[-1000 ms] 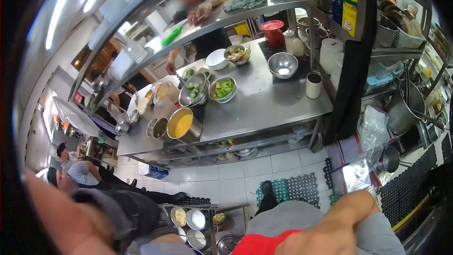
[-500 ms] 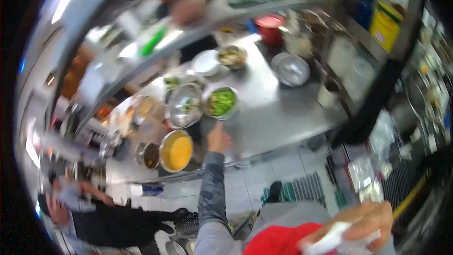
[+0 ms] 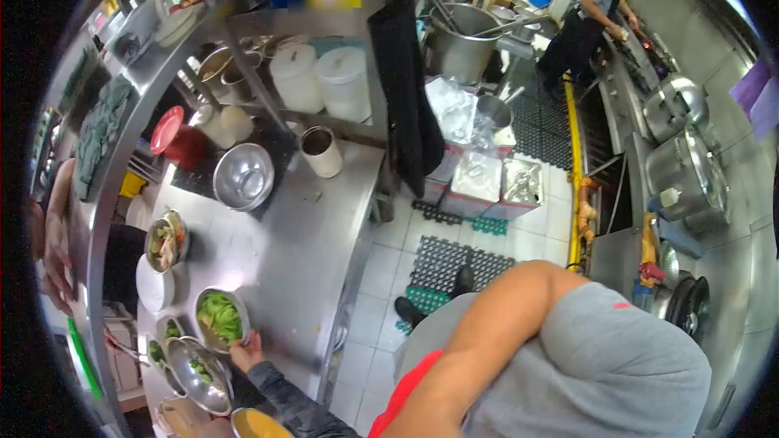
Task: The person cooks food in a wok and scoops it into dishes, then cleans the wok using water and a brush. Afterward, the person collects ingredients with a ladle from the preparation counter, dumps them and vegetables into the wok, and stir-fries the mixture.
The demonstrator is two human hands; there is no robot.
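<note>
My left hand (image 3: pixel 247 351), in a dark patterned sleeve, is at the near rim of a bowl (image 3: pixel 200 336) of green leafy vegetables (image 3: pixel 220 316), its fingers closed on the edge. Close beside it is a larger steel bowl (image 3: pixel 213 393) with some chopped greens in it. A bowl of yellow liquid (image 3: pixel 258 425) is partly cut off at the bottom edge, near my left sleeve. My bare right forearm (image 3: pixel 454 373) crosses in front of my body, and its hand lies outside the view.
On the steel table (image 3: pixel 300 251) are a bowl of mixed food (image 3: pixel 167 242), white plates (image 3: pixel 154 284), an empty steel bowl (image 3: pixel 243 177) and a container (image 3: pixel 321 152). Boxes (image 3: pixel 477 182) stand on the floor. A co-worker (image 3: pixel 596 20) stands by the stove line at the right.
My view has swung to the right, bringing the aisle and stoves in. My left hand stays by the bowl of greens. My right hand, earlier holding something white, has left the view.
</note>
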